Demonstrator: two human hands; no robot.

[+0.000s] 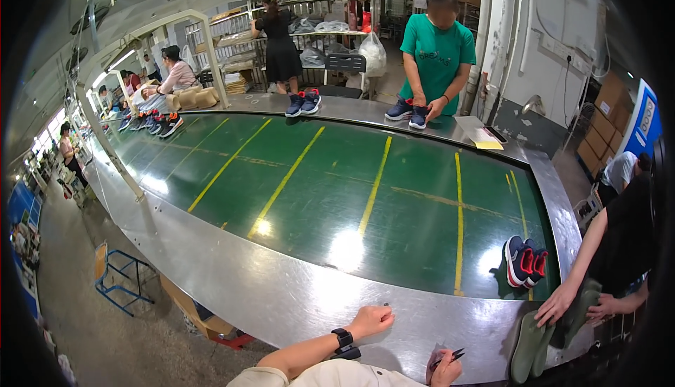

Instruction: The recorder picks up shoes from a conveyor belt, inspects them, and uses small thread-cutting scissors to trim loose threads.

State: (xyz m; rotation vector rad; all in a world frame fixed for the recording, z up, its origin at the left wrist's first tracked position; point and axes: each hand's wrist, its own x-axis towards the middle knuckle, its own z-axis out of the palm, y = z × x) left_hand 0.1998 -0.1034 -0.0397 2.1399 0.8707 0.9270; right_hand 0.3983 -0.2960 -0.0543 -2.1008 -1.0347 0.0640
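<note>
My left hand [370, 319] rests on the steel rim [281, 288] of a wide green conveyor belt [337, 190]. Its fingers are curled, and a black watch [342, 338] sits on the wrist. My right hand [445, 371] is lower, at the frame's bottom edge, closed on a thin black pen-like tool [454, 354]. The nearest item on the belt is a pair of navy and red shoes [524, 261], lying to the right and beyond both hands.
At the right, a co-worker's hands [557, 305] press on olive-green pieces [529, 345] at the rim. Across the belt, a person in a green shirt handles a navy pair [408, 112]. Another pair [302, 102] and a row of shoes [149, 122] stand further left.
</note>
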